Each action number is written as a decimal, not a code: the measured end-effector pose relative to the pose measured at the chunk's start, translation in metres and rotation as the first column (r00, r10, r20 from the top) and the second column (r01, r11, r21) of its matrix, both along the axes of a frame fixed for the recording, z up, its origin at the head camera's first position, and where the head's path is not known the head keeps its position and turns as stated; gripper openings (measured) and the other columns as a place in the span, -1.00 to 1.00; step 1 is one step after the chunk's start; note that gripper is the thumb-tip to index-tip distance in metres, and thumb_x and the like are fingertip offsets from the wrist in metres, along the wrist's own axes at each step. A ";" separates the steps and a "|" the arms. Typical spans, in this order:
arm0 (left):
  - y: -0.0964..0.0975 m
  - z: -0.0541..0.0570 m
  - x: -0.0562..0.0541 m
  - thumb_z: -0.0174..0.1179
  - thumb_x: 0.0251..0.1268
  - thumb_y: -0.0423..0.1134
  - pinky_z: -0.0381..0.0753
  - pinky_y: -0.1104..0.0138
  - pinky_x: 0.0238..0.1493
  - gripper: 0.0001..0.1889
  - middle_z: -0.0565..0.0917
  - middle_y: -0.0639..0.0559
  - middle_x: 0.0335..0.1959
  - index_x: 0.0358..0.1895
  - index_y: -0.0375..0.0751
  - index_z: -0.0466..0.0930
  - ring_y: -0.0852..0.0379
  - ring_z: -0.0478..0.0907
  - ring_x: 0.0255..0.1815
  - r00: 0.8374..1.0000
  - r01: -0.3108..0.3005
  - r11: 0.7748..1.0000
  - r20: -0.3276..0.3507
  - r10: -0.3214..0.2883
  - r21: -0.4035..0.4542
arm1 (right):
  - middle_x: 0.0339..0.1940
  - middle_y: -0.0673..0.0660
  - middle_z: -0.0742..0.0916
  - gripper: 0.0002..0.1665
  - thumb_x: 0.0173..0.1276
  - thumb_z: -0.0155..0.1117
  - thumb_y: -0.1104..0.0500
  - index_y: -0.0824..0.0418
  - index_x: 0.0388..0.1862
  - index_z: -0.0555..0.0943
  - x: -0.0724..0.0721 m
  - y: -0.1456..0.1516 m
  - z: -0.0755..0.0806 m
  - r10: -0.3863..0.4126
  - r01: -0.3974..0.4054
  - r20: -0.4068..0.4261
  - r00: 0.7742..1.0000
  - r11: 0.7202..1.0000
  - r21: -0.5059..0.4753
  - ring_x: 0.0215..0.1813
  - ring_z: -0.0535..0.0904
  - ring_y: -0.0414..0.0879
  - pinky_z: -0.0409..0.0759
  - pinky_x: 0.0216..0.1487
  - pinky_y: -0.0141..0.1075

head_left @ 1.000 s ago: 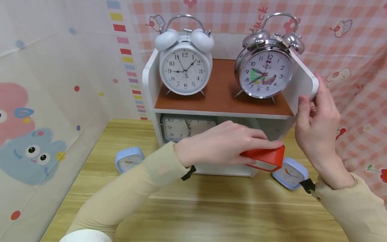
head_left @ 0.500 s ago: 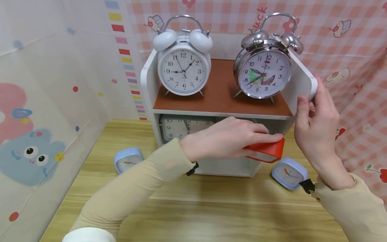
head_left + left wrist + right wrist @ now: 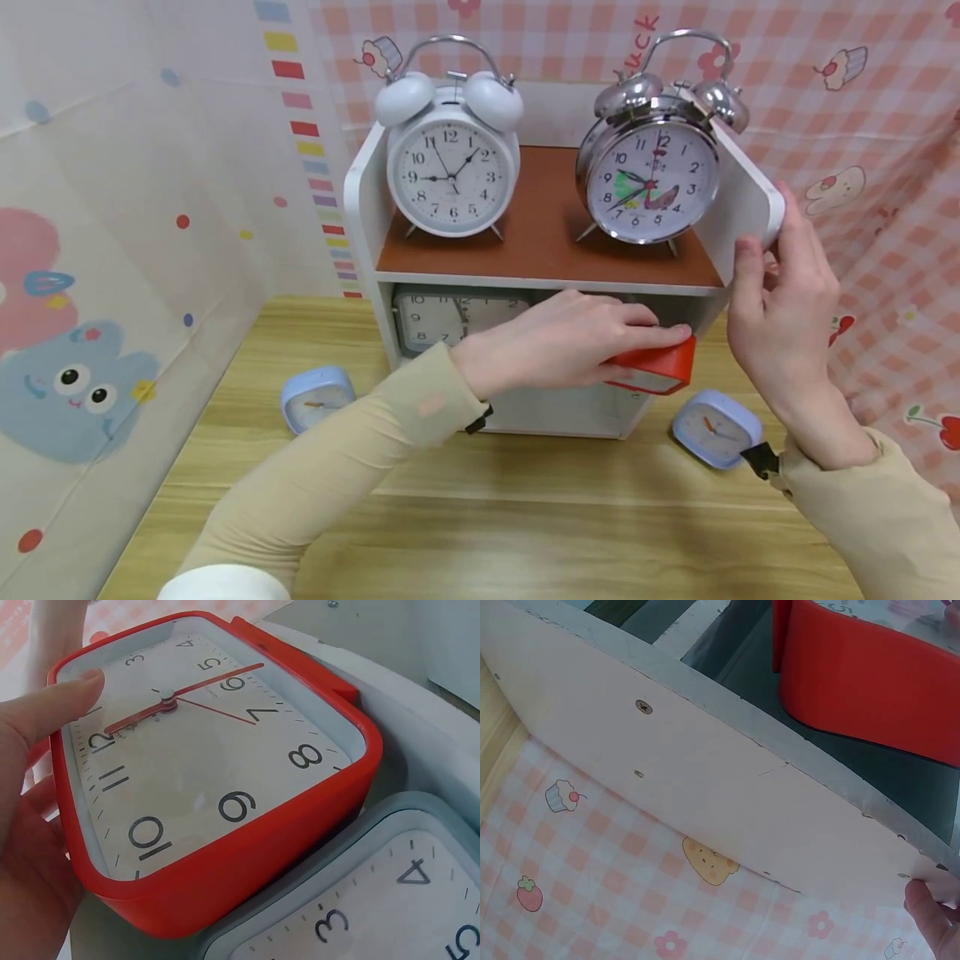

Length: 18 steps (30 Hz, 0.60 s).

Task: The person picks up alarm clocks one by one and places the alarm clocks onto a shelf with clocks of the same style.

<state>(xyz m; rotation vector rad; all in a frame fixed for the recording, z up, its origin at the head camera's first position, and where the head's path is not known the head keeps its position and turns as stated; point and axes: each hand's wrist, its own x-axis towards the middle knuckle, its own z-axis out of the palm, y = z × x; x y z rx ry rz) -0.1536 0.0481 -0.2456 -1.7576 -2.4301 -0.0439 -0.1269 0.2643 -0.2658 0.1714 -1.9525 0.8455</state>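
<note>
My left hand (image 3: 573, 340) grips a red square clock (image 3: 663, 365) by its upper edge, at the right front of the shelf's lower compartment. In the left wrist view the thumb lies over the clock's white face (image 3: 187, 772), and the fingers go behind its rim. A grey-green clock (image 3: 375, 900) stands close beside it, partly hidden by my forearm in the head view. My right hand (image 3: 787, 321) holds the front edge of the white shelf's (image 3: 750, 196) right side panel, thumb on the near side. The right wrist view shows the red clock inside that panel.
On the brown upper shelf stand a white twin-bell clock (image 3: 453, 177) and a silver twin-bell clock (image 3: 651, 185). Small blue clocks lie tilted on the wooden table (image 3: 525, 517), one at left (image 3: 317, 400), one at right (image 3: 716, 429). Patterned cloth (image 3: 892, 250) hangs behind.
My left hand has lifted the red clock a little and brought it closer to the lower compartment. My right hand keeps its hold on the side panel.
</note>
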 end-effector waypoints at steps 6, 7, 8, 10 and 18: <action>0.002 -0.003 0.000 0.30 0.51 -0.08 0.74 0.33 0.17 -0.36 0.69 0.11 0.36 0.59 0.20 0.36 0.16 0.70 0.22 1.000 -0.023 1.000 0.003 0.023 0.005 | 0.28 0.39 0.69 -0.43 0.63 0.16 0.14 0.17 0.56 0.45 0.000 0.000 0.000 -0.001 0.001 0.000 1.000 1.000 -0.003 0.04 0.42 -0.65 0.41 0.06 -0.86; 0.002 -0.003 0.000 0.30 0.51 -0.08 0.73 0.33 0.18 -0.36 0.68 0.11 0.37 0.59 0.20 0.36 0.16 0.70 0.23 1.000 -0.028 1.000 0.010 0.028 0.006 | 0.29 0.38 0.69 -0.43 0.63 0.16 0.14 0.17 0.56 0.45 0.000 0.000 0.000 0.000 0.000 0.001 1.000 1.000 -0.004 0.04 0.42 -0.65 0.41 0.06 -0.86; 0.002 -0.004 -0.001 0.31 0.50 -0.08 0.73 0.32 0.19 -0.36 0.68 0.11 0.37 0.59 0.20 0.36 0.16 0.70 0.23 0.999 -0.031 0.999 0.017 0.031 0.010 | 0.29 0.38 0.69 -0.43 0.63 0.16 0.14 0.17 0.56 0.45 0.000 0.000 0.000 -0.001 0.001 0.001 1.000 1.000 -0.004 0.04 0.42 -0.65 0.41 0.06 -0.86; 0.002 -0.005 -0.001 0.32 0.49 -0.09 0.73 0.32 0.20 -0.36 0.67 0.11 0.38 0.58 0.21 0.38 0.15 0.69 0.23 0.999 -0.036 0.999 0.025 0.036 0.017 | 0.29 0.38 0.69 -0.43 0.63 0.17 0.14 0.17 0.56 0.45 0.000 0.000 0.000 0.001 -0.001 0.002 1.000 1.000 -0.005 0.05 0.42 -0.65 0.41 0.06 -0.86; 0.003 -0.015 -0.004 0.32 0.48 -0.17 0.74 0.32 0.17 -0.48 0.66 0.07 0.31 0.46 0.14 0.54 0.14 0.69 0.20 1.000 -0.027 0.993 0.011 0.026 0.112 | 0.29 0.37 0.69 -0.43 0.63 0.16 0.13 0.17 0.55 0.46 0.000 0.000 0.000 0.003 -0.003 0.002 1.000 1.000 -0.001 0.08 0.42 -0.68 0.42 0.08 -0.85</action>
